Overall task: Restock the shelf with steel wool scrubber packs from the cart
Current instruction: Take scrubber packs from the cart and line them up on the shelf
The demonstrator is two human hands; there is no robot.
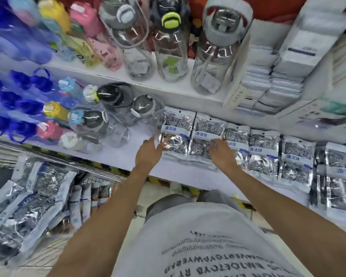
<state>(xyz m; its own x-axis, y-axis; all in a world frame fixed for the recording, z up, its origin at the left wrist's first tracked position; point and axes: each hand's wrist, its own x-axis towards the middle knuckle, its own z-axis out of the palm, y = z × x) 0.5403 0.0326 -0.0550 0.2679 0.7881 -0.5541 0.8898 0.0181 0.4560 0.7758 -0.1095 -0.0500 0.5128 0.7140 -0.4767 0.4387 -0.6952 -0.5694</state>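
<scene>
Fingers of my left hand lie fairly straight against the left edge of the silvery, blue-labelled steel wool scrubber pack at the end of the row on the white shelf. My right hand rests on the neighbouring pack, fingers loosely spread, pinching nothing that I can make out. I judge I'm squaring up a freshly placed stack. Next I'd need to let go and reach left and down to the wire cart, where more foil packs are heaped.
</scene>
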